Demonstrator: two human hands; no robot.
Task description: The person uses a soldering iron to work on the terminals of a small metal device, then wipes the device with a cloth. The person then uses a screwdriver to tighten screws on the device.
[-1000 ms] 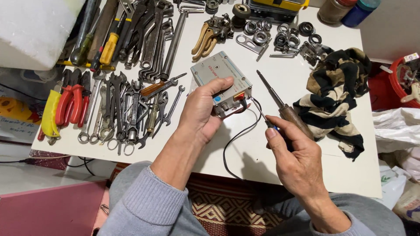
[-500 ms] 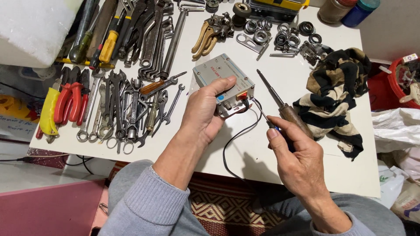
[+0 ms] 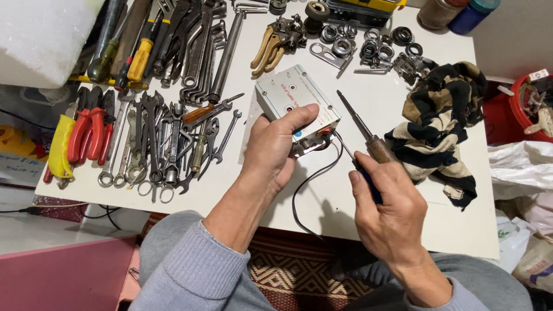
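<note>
White table [image 3: 368,190]: grey box [image 3: 288,98] inside left grip [image 3: 276,147].

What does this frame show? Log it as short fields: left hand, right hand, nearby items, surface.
left hand: left hand grips small grey metal box, thumb on top
right hand: right hand holds blue-handled screwdriver, tip at the box's near end
cable: black cable runs from box off table edge
nearby: wooden-handled tool, striped cloth, wrenches, red-handled pliers
surface: white table
</note>
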